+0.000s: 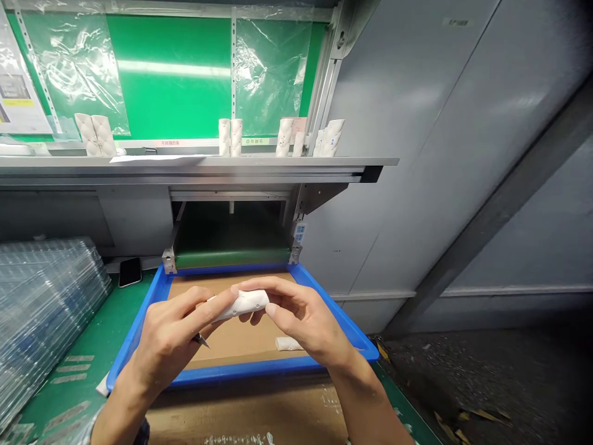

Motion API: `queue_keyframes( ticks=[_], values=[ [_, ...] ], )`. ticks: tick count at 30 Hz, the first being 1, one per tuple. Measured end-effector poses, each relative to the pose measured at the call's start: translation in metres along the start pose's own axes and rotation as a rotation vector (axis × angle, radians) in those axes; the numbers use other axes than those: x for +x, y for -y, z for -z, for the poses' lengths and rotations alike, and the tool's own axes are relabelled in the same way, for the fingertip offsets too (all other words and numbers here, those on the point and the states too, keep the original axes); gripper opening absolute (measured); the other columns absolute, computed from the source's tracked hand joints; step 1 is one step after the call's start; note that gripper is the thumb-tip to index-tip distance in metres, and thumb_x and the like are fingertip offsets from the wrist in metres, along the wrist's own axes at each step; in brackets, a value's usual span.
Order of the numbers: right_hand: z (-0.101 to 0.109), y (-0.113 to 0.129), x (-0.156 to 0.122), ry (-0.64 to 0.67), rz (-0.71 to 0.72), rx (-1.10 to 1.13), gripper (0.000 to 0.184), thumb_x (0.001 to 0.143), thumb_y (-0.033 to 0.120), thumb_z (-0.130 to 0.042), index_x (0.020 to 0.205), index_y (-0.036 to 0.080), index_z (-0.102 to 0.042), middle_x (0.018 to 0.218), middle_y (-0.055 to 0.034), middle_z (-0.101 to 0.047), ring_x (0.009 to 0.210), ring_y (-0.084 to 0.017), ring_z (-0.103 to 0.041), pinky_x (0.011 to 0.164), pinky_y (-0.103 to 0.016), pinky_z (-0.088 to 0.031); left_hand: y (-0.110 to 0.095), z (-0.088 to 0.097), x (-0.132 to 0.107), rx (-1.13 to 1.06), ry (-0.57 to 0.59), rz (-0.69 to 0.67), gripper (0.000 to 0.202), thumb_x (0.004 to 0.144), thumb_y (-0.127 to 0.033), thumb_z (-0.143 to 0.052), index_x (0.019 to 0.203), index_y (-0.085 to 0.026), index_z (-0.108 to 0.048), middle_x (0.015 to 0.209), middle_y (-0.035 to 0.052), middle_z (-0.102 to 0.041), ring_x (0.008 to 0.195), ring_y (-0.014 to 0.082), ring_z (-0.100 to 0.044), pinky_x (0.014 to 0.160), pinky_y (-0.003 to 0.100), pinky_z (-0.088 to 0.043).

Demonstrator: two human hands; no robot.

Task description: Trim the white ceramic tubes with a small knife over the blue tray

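Head view, and here's the action: a white cylindrical piece [243, 305] is held up between both hands over the tray, its long axis running nearly straight across the view, with the end toward the left hand dipping slightly lower. The left hand [171, 334] is clenched around that lower end, and a small pointed metal tip [200, 339] pokes out beneath it, the rest of that tool hidden by the fingers. The right hand [301, 315] comes in from the other side, its fingers [259, 285] curled over the top of the piece and gripping it too, so neither hand is clearly nearer. Below them, a second white piece [288, 343] lies on the cardboard liner [236, 343] of a blue plastic tray [250, 369], close under the right hand. Up on the metal shelf [194, 168], similar white pieces [230, 137] stand upright beside a red-lettered label [176, 143], too small to read; no brand shows.
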State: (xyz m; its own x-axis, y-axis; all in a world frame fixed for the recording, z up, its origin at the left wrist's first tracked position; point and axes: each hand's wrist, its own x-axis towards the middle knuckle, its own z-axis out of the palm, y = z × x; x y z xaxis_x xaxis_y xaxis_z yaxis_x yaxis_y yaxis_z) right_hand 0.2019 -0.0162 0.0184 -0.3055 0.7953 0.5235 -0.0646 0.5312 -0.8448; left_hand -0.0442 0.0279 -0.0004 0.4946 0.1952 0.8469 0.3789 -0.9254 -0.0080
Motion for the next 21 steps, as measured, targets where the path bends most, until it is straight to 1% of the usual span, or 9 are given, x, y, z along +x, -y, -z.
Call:
queue_keyframes(
  ticks=[4, 12, 16, 19, 21],
  values=[
    [0.0011, -0.0007, -0.0011, 0.005, -0.011, 0.006, 0.026, 0.104, 0.029, -0.066, 0.126, 0.022, -0.077, 0.108, -0.0063, -0.081, 0.091, -0.018, -0.077, 0.087, -0.032, -0.063, 0.0008, 0.0007, -0.0017, -0.002, 0.003, -0.011, 0.042, 0.105, -0.014, -0.070, 0.146, -0.022, -0.065, 0.104, 0.0053, -0.078, 0.081, 0.0119, -0.075, 0.074, 0.019, -0.057],
    [0.0002, 0.0012, -0.0010, -0.003, -0.043, 0.034, 0.026, 0.102, 0.031, -0.067, 0.123, 0.020, -0.078, 0.103, -0.0070, -0.081, 0.091, -0.021, -0.077, 0.088, -0.035, -0.064, 0.0016, 0.0013, -0.0026, -0.005, 0.007, -0.012, 0.044, 0.105, -0.014, -0.070, 0.147, -0.022, -0.064, 0.102, 0.0056, -0.077, 0.080, 0.0123, -0.074, 0.073, 0.020, -0.055],
    [-0.0001, 0.0010, 0.0010, 0.002, -0.035, 0.040, 0.029, 0.099, 0.022, -0.063, 0.124, 0.020, -0.078, 0.105, -0.0066, -0.082, 0.091, -0.019, -0.077, 0.087, -0.033, -0.064, 0.0027, 0.0017, -0.0012, -0.019, 0.015, -0.008, 0.042, 0.106, -0.014, -0.068, 0.147, -0.023, -0.065, 0.104, 0.0062, -0.077, 0.082, 0.0127, -0.075, 0.074, 0.021, -0.056],
    [-0.0013, 0.0024, 0.0026, -0.012, -0.041, 0.043, 0.037, 0.092, 0.010, -0.057, 0.121, 0.020, -0.079, 0.102, -0.0044, -0.082, 0.089, -0.018, -0.078, 0.086, -0.032, -0.064, 0.0037, 0.0031, -0.0019, -0.031, 0.022, 0.004, 0.040, 0.107, -0.016, -0.067, 0.146, -0.023, -0.065, 0.102, 0.0055, -0.077, 0.080, 0.0123, -0.073, 0.072, 0.020, -0.056],
    [-0.0017, 0.0041, 0.0028, -0.008, -0.043, 0.047, 0.043, 0.088, 0.008, -0.056, 0.121, 0.021, -0.079, 0.102, -0.0032, -0.082, 0.090, -0.017, -0.078, 0.087, -0.032, -0.063, 0.0039, 0.0042, -0.0029, -0.039, 0.023, 0.010, 0.040, 0.107, -0.017, -0.068, 0.147, -0.024, -0.065, 0.102, 0.0058, -0.077, 0.082, 0.0128, -0.074, 0.074, 0.021, -0.057]
  ],
)
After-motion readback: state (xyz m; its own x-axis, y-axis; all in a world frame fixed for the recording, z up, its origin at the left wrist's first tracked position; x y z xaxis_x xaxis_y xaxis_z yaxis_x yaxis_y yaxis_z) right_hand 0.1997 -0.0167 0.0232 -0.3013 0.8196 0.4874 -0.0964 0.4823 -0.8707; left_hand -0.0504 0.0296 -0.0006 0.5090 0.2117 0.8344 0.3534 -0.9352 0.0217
